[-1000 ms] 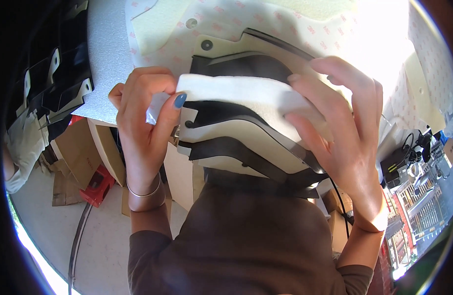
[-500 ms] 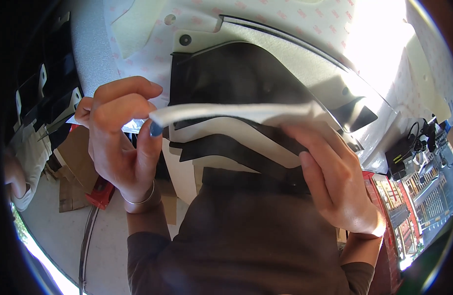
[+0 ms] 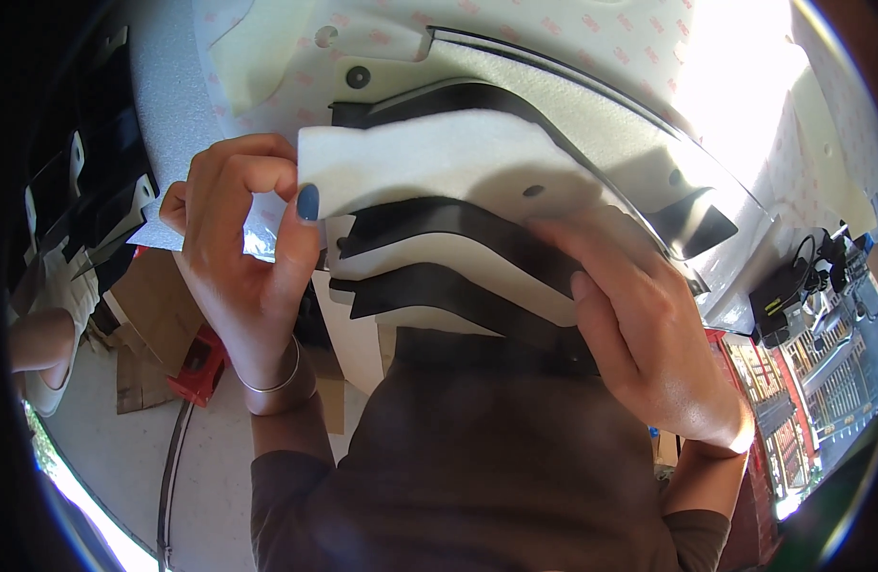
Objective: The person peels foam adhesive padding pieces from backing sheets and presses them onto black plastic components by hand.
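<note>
A white felt pad [image 3: 420, 157] with a small dark oval hole stretches between my hands above a curved black panel [image 3: 544, 119]. My left hand [image 3: 258, 210] pinches the pad's left end between a blue-nailed thumb and bent fingers. At the pad's lower right edge, my right hand [image 3: 639, 305] is closed, its fingertips on the felt; the pad's far right end is hidden behind it. Nearer to me lie further curved black strips [image 3: 439, 286] with pale felt [image 3: 467, 250] between them, stacked close to my body.
White backing sheet with red print [image 3: 591, 38] covers the surface behind. A black-edged, felt-lined panel [image 3: 601, 105] lies across it. Dark parts [image 3: 105, 181] hang at left, near another person's arm [image 3: 43, 343]. A black device with cables [image 3: 791, 286] sits at right; cardboard [image 3: 153, 305] stands lower left.
The felt pad has tipped from nearly edge-on to showing its broad white face, now covering much of the black panel. My left hand has shifted slightly; the right has barely moved.
</note>
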A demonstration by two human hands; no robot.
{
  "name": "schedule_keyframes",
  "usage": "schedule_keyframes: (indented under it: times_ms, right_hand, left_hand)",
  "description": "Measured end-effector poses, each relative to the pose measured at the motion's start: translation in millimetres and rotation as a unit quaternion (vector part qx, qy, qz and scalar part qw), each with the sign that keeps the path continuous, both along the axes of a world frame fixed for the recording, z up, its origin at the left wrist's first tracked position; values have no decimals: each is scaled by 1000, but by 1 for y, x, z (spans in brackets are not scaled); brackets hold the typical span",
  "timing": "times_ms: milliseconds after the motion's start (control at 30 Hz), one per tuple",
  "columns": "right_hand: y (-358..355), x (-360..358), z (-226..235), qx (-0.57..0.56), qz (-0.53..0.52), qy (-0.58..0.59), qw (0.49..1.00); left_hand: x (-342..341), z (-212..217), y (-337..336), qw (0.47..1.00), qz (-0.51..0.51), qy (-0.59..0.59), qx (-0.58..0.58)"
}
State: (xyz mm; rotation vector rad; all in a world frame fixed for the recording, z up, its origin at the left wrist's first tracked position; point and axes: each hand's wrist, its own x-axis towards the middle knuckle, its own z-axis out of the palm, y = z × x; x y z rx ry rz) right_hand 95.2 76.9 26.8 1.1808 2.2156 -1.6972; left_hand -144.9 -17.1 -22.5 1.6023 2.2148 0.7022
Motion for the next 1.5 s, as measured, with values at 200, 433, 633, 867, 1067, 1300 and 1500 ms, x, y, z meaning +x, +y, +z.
schedule_keyframes:
  times_ms: [200, 433, 633, 867, 1067, 1300, 1500]
  right_hand:
    - [1, -5, -2, -2, -2, 5, 1000]
    - [2, -8, -5, -27, -18, 18, 999]
    - [5, -10, -3, -37, -10, 14, 999]
    - [-3, -7, 0, 28, 0, 13, 1000]
    - [-7, -1, 3, 107, 70, 19, 992]
    - [-10, -8, -2, 113, 71, 7, 991]
    - [-10, -16, -6, 139, 81, 3, 987]
  left_hand:
    - [-5, -2, -2, 1000, -14, -16, -22]
    - [-7, -4, -3, 999, -28, 2, -38]
    - [-9, -5, 0, 999, -24, 6, -47]
    - [-8, 0, -2, 999, -27, -6, -46]
    - [-6, -3, -4, 998, -21, -11, -52]
    - [-2, -1, 0, 998, -28, 17, -50]
    - [3, -5, -2, 997, -17, 53, -55]
